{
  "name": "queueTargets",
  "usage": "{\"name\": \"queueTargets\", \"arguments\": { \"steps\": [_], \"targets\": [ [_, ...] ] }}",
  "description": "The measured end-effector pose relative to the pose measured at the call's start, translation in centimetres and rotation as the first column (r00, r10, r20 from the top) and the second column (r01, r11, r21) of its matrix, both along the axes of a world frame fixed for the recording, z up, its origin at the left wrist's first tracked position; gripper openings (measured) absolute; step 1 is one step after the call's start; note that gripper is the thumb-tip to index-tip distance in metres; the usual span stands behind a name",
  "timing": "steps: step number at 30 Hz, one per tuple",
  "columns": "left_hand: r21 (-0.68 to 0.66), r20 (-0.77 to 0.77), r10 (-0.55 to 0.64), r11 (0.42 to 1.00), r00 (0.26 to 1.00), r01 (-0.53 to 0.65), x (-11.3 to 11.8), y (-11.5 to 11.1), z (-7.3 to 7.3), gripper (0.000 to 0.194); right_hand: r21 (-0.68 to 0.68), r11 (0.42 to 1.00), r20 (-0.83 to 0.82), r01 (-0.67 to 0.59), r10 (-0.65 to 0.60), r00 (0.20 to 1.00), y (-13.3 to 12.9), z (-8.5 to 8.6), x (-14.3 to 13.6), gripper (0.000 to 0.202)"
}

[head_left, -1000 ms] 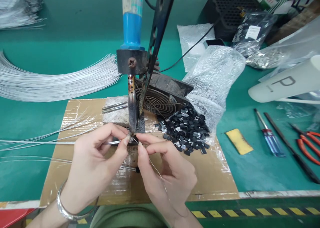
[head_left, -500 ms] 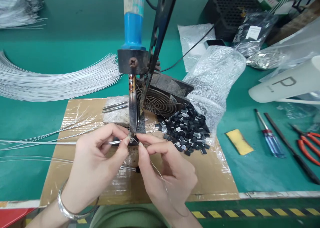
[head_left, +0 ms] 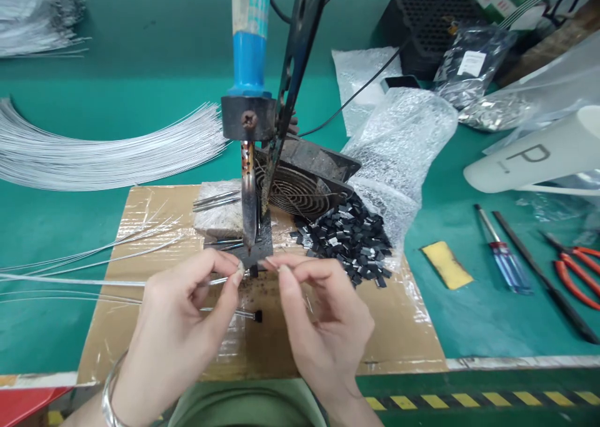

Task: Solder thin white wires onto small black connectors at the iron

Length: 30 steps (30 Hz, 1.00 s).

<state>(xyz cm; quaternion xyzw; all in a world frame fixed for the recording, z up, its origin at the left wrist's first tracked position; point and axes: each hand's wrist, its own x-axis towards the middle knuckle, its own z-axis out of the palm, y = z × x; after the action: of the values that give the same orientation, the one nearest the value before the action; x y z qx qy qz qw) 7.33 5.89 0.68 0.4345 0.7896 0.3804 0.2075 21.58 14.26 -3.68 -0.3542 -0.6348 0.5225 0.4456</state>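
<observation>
My left hand [head_left: 187, 308] is closed, its thumb and forefinger pinching a thin pale wire [head_left: 117, 282] that runs in from the left. At the wire's end, just past the fingertips, sits a small black connector [head_left: 254, 271]. A clamped soldering iron [head_left: 249, 58] points straight down, its tip slightly above the connector and apart from it. To the right, my right hand [head_left: 328, 314] is also closed, pinching a fine strand of solder wire [head_left: 308, 302], now mostly hidden by the fingers. Below lies another wire end with a black connector [head_left: 257, 316].
Cardboard [head_left: 394, 327] covers the work spot. Behind are a fan [head_left: 300, 189] and a heap of black connectors [head_left: 351, 242]. A bundle of wires [head_left: 117, 158] lies left. At right are a yellow sponge [head_left: 447, 265], screwdriver [head_left: 510, 267], black-handled tool [head_left: 557, 296] and red-handled pliers [head_left: 576, 277].
My right hand has drawn back to the right with the solder wire. My left hand has lowered slightly, taking the wire end away from the iron's tip.
</observation>
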Motion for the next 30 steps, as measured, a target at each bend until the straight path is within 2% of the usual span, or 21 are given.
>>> {"name": "queueTargets", "arguments": {
  "steps": [2, 4, 7, 11, 14, 16, 18, 19, 21, 23, 25, 30],
  "targets": [
    [-0.020, -0.054, -0.033, 0.999, 0.998, 0.032, 0.5, -0.9, -0.3, 0.011, -0.069, 0.992, -0.007, 0.105, -0.106, 0.994, 0.4, -0.3, 0.9, 0.009],
    [-0.022, -0.072, -0.072, 0.997, 0.995, 0.070, 1.0, -1.7, -0.9, 0.012, -0.115, 0.980, -0.031, 0.165, -0.170, 0.985, 0.8, -0.8, 2.1, 0.021],
    [0.018, -0.123, -0.120, 0.992, 0.985, 0.123, 1.6, -2.6, -2.3, 0.018, -0.154, 0.975, -0.101, 0.163, -0.179, 0.979, 1.3, -1.7, 3.7, 0.039],
    [0.042, -0.196, -0.106, 0.992, 0.975, 0.116, 1.7, -3.5, -3.8, 0.018, -0.208, 0.962, -0.118, 0.174, -0.201, 0.972, 1.4, -2.5, 4.7, 0.044],
    [0.057, -0.188, -0.074, 0.995, 0.979, 0.086, 1.0, -4.3, -3.6, 0.019, -0.223, 0.959, -0.101, 0.173, -0.199, 0.975, 1.3, -2.5, 4.7, 0.047],
    [0.060, -0.265, -0.030, 0.997, 0.964, 0.047, -0.3, -4.9, -3.1, 0.016, -0.228, 0.961, -0.092, 0.159, -0.184, 0.979, 1.2, -2.4, 4.7, 0.047],
    [0.050, -0.433, 0.039, 0.999, 0.900, -0.020, -2.4, -5.4, -2.9, 0.010, -0.231, 0.962, -0.093, 0.145, -0.170, 0.981, 1.1, -2.4, 4.7, 0.047],
    [0.042, -0.537, 0.076, 0.997, 0.840, -0.063, -3.6, -5.6, -3.0, 0.009, -0.230, 0.963, -0.091, 0.139, -0.164, 0.982, 1.1, -2.5, 4.8, 0.046],
    [0.048, -0.636, 0.117, 0.993, 0.763, -0.112, -6.1, -5.8, -3.5, 0.012, -0.229, 0.965, -0.073, 0.131, -0.151, 0.986, 1.0, -2.6, 5.0, 0.046],
    [0.026, -0.722, 0.081, 0.996, 0.688, -0.090, -8.3, -5.7, -4.1, 0.017, -0.235, 0.963, -0.041, 0.128, -0.141, 0.989, 0.9, -2.8, 5.2, 0.045],
    [-0.007, -0.766, 0.020, 0.999, 0.643, -0.039, -9.7, -5.3, -4.7, 0.018, -0.249, 0.960, -0.017, 0.130, -0.138, 0.990, 0.8, -3.0, 5.3, 0.046],
    [-0.071, -0.829, -0.089, 0.996, 0.553, 0.054, -10.2, -4.1, -5.0, 0.015, -0.239, 0.962, -0.011, 0.134, -0.141, 0.990, 1.0, -3.5, 5.4, 0.045]
  ]
}}
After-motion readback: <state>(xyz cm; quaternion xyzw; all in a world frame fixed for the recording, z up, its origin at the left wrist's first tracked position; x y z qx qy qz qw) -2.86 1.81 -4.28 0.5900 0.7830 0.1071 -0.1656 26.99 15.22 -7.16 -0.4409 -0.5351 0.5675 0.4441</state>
